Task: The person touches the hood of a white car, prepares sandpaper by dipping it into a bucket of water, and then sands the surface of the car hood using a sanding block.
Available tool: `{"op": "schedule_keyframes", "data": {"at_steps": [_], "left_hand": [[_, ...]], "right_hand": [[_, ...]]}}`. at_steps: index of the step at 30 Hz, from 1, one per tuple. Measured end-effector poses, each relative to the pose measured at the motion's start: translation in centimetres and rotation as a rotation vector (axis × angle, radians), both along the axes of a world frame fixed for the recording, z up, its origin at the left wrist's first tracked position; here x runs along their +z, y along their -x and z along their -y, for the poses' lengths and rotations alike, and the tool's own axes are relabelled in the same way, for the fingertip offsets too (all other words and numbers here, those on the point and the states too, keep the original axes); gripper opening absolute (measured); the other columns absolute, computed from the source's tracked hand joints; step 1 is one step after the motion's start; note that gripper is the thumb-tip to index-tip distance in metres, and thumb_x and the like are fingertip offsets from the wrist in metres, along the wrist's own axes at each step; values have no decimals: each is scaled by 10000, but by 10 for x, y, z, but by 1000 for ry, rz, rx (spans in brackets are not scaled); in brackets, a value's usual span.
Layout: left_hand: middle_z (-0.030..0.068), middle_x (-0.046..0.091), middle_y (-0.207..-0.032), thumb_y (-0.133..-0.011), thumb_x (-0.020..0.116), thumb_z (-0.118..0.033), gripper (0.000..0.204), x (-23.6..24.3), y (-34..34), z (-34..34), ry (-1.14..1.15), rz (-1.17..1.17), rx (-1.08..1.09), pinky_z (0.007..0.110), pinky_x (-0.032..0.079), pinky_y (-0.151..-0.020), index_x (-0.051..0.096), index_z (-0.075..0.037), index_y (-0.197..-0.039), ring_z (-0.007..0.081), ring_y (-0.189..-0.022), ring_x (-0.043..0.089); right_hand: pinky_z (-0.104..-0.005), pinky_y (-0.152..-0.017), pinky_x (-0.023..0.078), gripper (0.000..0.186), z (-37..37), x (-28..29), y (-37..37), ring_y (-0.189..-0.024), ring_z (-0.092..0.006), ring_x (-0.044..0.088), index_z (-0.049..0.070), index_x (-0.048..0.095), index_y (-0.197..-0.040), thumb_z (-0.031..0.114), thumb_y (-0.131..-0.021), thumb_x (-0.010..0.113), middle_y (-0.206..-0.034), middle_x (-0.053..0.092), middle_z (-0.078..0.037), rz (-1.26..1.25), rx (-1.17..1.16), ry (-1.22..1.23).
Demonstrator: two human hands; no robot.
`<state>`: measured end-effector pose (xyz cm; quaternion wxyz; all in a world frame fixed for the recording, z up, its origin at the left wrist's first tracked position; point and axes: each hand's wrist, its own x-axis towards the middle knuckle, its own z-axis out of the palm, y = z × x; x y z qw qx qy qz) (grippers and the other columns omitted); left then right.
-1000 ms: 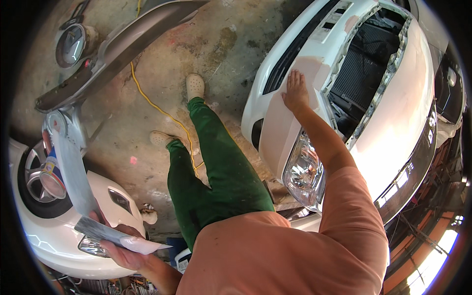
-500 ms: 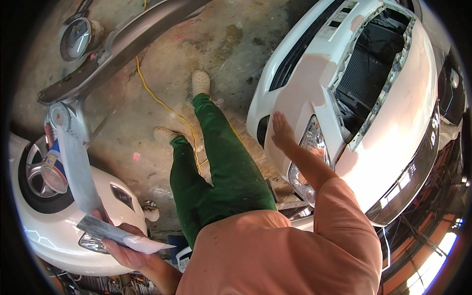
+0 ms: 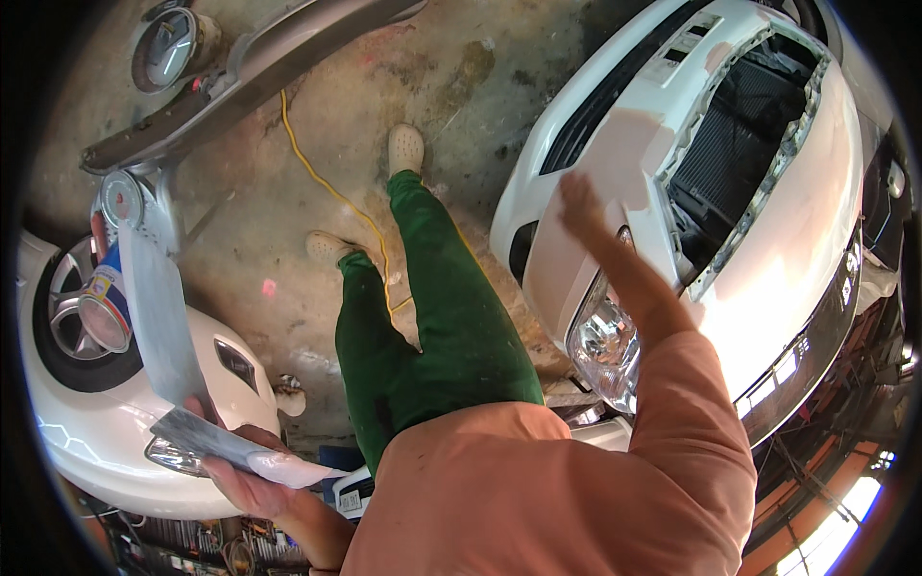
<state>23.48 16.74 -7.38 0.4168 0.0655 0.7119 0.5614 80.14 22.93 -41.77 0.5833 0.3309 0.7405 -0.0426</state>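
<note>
Holding the right hand [image 3: 582, 206] out to the right, over at the pinkish-beige patch [image 3: 624, 144] on a white bumper [image 3: 544, 182], on the far side of a clear headlight [image 3: 600, 341]; showing fingers seemingly close together, yet blurring, and not being able to tell touching from hovering. Down at the near left, clamping the left hand [image 3: 254, 488] on a flat grey spreader [image 3: 206, 435], and carrying a pale pinkish lump of paste [image 3: 288, 469] towards the right end. Having a long grey board [image 3: 158, 307] stretching from that same hand to the far left, and being unable to tell gripped from merely touched. Seeing a blue-banded can [image 3: 104, 326] just left of the board, above a second white car [image 3: 125, 461]. Standing in beige clogs [image 3: 406, 149] on a stained floor [image 3: 461, 125], with a yellow cable [image 3: 322, 180] winding between the legs, and a brown-grey car panel [image 3: 307, 48] stretching across the far left near a round bucket [image 3: 163, 58].
</note>
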Motion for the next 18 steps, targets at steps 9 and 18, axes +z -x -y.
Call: {"op": "schedule_keyframes", "data": {"at_steps": [9, 18], "left_hand": [[167, 309, -1599, -1090, 348, -349, 631, -6, 6, 11, -219, 196, -162, 208, 481, -944, 197, 51, -1554, 148, -1315, 476], [248, 326, -1565, -1086, 346, -401, 695, 0, -6, 3, -45, 28, -140, 228, 498, -692, 179, 104, -1534, 134, -1100, 547]], "right_hand": [[-532, -1231, 50, 727, -28, 16, 42, -1544, -327, 111, 32, 230, -1579, 491, -1028, 349, -1669, 151, -150, 137, 9, 56], [-530, -1231, 82, 746, 56, -5, 36, -1525, -342, 167, 0, 320, -1540, 491, -989, 424, -1633, 252, -173, 1, 81, 121]]}}
